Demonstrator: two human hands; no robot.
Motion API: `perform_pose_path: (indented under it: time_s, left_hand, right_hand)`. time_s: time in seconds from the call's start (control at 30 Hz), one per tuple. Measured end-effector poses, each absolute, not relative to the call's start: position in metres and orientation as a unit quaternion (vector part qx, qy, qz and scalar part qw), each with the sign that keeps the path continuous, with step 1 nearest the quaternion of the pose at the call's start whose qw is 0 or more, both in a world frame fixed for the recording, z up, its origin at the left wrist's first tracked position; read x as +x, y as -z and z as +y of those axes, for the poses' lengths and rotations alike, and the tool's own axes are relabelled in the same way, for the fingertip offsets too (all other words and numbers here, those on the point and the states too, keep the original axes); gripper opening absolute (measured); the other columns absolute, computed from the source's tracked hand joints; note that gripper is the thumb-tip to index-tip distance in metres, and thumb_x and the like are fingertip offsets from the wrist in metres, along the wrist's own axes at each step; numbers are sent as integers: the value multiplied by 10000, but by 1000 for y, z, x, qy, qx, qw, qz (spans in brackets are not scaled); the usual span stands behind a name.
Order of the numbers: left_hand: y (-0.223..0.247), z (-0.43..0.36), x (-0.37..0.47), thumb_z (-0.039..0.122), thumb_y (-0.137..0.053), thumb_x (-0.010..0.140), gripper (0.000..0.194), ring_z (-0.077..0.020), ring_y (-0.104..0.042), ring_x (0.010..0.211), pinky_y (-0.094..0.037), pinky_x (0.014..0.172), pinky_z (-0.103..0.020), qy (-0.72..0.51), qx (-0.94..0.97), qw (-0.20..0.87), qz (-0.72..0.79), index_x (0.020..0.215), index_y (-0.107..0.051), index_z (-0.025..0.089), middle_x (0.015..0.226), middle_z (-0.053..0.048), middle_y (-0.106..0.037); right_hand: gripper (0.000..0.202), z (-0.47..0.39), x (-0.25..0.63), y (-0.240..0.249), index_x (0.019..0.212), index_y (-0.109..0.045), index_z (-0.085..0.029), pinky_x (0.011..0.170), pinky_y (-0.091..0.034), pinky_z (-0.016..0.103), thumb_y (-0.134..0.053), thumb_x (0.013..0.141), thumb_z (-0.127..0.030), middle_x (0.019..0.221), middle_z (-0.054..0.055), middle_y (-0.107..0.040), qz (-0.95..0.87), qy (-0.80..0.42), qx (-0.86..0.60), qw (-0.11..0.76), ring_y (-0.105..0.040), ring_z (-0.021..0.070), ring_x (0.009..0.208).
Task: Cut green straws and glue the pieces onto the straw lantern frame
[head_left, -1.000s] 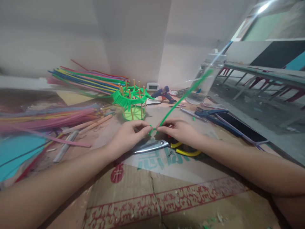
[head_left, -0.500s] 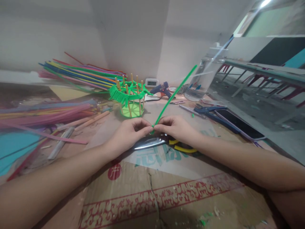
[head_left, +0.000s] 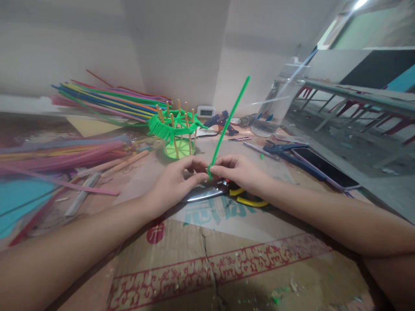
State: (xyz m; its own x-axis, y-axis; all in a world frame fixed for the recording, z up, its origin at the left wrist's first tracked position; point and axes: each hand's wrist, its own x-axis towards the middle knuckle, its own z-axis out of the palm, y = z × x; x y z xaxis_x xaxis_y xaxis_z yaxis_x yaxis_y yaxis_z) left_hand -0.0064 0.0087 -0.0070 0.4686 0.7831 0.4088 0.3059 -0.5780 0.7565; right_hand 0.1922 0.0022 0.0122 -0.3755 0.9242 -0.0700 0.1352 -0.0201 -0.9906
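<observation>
The person's two hands met above the middle of the table (head_left: 106, 183), over a sheet of printed cardboard (head_left: 181, 259). The right hand (head_left: 241, 172) pinched a green pipe cleaner (head_left: 230, 120) near its lower end, between thumb and forefinger, and the long free part slanted up and to the right toward the table's far edge. The left hand (head_left: 177, 181) was curled with its thumb and fingertips right beside that lower end; whether they pressed on it could not be told. Under the hands lay scissors (head_left: 249, 201) with yellow handles, partly covered, the silver blade pointing toward the table's left edge. Beyond the left hand, toward the far edge, stood a round green frame (head_left: 160, 131) with wooden sticks rising through it above a light green base (head_left: 178, 149). A bundle of coloured pipe cleaners (head_left: 112, 101) lay at the far left corner, and a blurred pink bundle (head_left: 81, 156) lay nearer, along the left side. At the far edge, a small white digital display (head_left: 206, 112) stood close to a dark blue glue gun (head_left: 223, 123) and, farther right, a clear container (head_left: 269, 116). Blue-handled pliers (head_left: 282, 148) and a phone (head_left: 326, 168) lay side by side along the right edge.
</observation>
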Motion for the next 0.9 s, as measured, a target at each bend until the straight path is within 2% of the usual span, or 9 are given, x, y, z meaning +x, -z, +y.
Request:
perform_pose_path:
  time_s: [0.13, 0.27, 0.53, 0.7, 0.83, 0.9]
  left_hand:
    - [12, 8, -8, 249, -704, 823, 429, -161, -608, 952, -489, 875, -310, -390, 837, 211, 320, 1229, -569, 226, 1061, -20, -670]
    - [15, 9, -9, 273, -666, 862, 362, -169, -604, 983, -472, 909, -328, -383, 859, 156, 302, 1209, -573, 230, 1068, -26, -667]
    - [15, 8, -10, 307, -628, 883, 268, -191, -607, 991, -475, 895, -340, -362, 860, 156, 323, 1137, -588, 231, 1042, -34, -665]
    - [15, 7, -11, 265, -621, 889, 224, -181, -611, 978, -459, 894, -329, -371, 870, 135, 297, 1108, -605, 222, 1029, -28, -678]
    - [13, 7, -10, 301, -662, 860, 370, -180, -611, 978, -460, 881, -324, -371, 860, 150, 316, 1211, -566, 231, 1065, -31, -674]
    - [11, 8, -9, 349, -680, 840, 367, -190, -617, 961, -468, 853, -322, -368, 846, 174, 346, 1166, -591, 205, 1044, -41, -680]
  right_hand:
    - [178, 2, 192, -14, 718, -630, -167, 489, -415, 193, -714, 768, -316, 606, -36, -631, -588, -573, -441, 363, -537, 64, 503]
    - [203, 0, 191, -15, 708, -623, -170, 482, -417, 199, -717, 767, -340, 607, -33, -635, -590, -576, -445, 350, -530, 65, 486]
    - [232, 0, 193, -15, 680, -645, -168, 494, -422, 205, -723, 765, -369, 629, -9, -656, -609, -565, -451, 326, -536, 76, 507]
    - [216, 0, 193, -14, 689, -668, -160, 523, -442, 215, -737, 754, -354, 634, 2, -671, -619, -541, -470, 320, -574, 92, 545]
    - [223, 0, 193, -13, 709, -660, -165, 517, -450, 216, -724, 769, -369, 642, -2, -677, -614, -536, -469, 339, -578, 90, 529]
    - [237, -1, 194, -14, 720, -658, -167, 496, -442, 214, -713, 780, -389, 635, -3, -675, -613, -528, -474, 348, -577, 91, 514]
